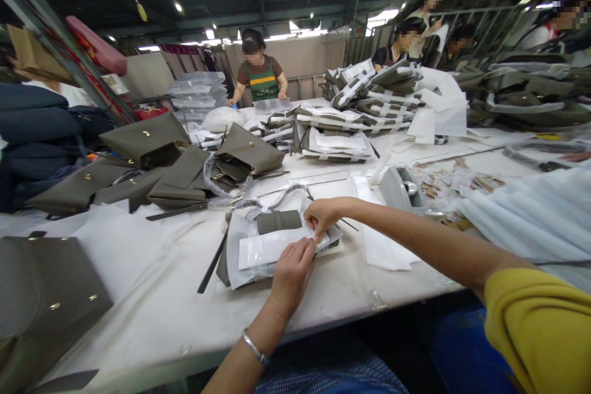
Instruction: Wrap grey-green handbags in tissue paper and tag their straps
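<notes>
An olive-grey handbag (224,268) lies flat on the table before me, its front covered with white wrapping sheet (263,250) and clear plastic. A small olive-grey flap (278,221) shows through above the white strip. My left hand (294,268), with a silver bangle at the wrist, rests on the bag's right part, fingers pressed together at the wrapping. Reaching in from the right, my right hand (322,215) is closed, its fingers pointing down at the same spot and touching the left fingertips. What lies between the fingertips is hidden. Plastic-covered handles (289,194) curve beyond the bag.
More olive-grey handbags (252,151) lie at the left and far side. Wrapped bags (337,135) are heaped at the back. A grey tape dispenser (394,188) stands right of my hands, near small packets (455,184) and pale foam sheets (530,221). A co-worker (262,74) stands across the table.
</notes>
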`<act>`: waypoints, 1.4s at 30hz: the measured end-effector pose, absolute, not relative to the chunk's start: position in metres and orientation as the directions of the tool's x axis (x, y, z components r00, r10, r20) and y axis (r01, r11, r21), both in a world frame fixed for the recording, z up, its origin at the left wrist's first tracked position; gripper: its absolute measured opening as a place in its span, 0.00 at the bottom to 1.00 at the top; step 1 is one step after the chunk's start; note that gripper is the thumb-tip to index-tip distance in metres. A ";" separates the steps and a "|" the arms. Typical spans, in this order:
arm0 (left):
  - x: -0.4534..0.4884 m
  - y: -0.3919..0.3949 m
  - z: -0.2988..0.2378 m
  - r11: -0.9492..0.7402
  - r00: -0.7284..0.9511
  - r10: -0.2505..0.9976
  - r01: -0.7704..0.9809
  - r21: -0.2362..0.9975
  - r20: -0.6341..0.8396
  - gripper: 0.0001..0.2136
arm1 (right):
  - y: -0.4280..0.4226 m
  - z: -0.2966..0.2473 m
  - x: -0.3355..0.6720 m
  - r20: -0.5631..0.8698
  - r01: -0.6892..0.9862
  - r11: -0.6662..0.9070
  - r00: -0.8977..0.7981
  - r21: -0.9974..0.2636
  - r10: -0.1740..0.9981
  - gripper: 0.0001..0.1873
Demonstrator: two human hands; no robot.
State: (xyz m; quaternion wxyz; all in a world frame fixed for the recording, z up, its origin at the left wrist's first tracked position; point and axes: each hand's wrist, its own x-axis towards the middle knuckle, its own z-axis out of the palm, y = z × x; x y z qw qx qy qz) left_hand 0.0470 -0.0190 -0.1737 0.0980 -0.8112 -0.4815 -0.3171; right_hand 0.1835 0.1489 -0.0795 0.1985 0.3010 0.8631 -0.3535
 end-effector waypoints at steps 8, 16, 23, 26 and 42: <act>0.049 -0.021 -0.166 -0.507 0.329 0.746 0.844 0.174 0.578 0.17 | 0.164 -0.077 0.179 -0.594 0.675 0.494 -0.730 -0.548 0.338 0.29; 0.048 -0.022 -0.169 -0.501 0.310 0.751 0.843 0.197 0.583 0.17 | 0.171 -0.060 0.180 -0.197 0.565 0.639 -0.809 -0.522 0.554 0.09; 0.049 -0.021 -0.170 -0.505 0.294 0.740 0.836 0.213 0.604 0.16 | 0.146 -0.068 0.219 -0.224 0.561 0.633 -0.816 -0.533 0.533 0.20; 0.049 -0.021 -0.170 -0.506 0.291 0.739 0.835 0.216 0.608 0.15 | 0.137 -0.078 0.227 -0.229 0.546 0.632 -0.826 -0.551 0.514 0.26; 0.050 -0.022 -0.167 -0.509 0.278 0.729 0.831 0.224 0.626 0.13 | 0.123 -0.107 0.208 0.077 0.452 0.657 -0.787 -0.603 0.612 0.01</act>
